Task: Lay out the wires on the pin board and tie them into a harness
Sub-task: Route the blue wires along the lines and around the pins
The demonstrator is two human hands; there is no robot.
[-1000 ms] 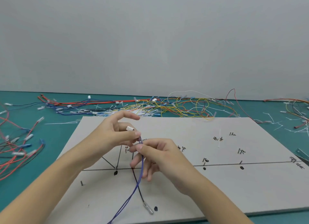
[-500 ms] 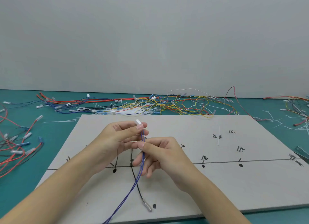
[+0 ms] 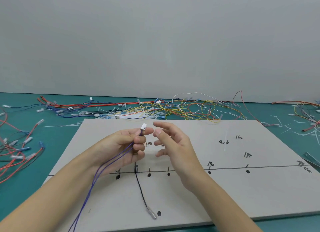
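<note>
A grey pin board (image 3: 225, 188) lies on the teal table, marked with a drawn line, black dots, small pins and handwritten labels. My left hand (image 3: 128, 148) pinches a purple wire pair (image 3: 97, 180) just under its white connector (image 3: 143, 126), above the board's left half. The wires trail down off the near edge. My right hand (image 3: 171, 141) hovers beside it with spread fingers, holding nothing. A black wire (image 3: 141, 190) runs from a pin toward the near edge and ends in a metal tip (image 3: 153, 214).
Tangled yellow, red, blue and white wires (image 3: 181, 109) lie behind the board. More red and blue wires (image 3: 19, 148) lie at the left, others at the far right (image 3: 306, 116). White cable ties (image 3: 225, 141) lie on the board and table. A grey wall stands behind.
My right hand let go of the purple wires and opened, moving slightly right. My left hand kept hold and shifted right. The view moved closer to the board.
</note>
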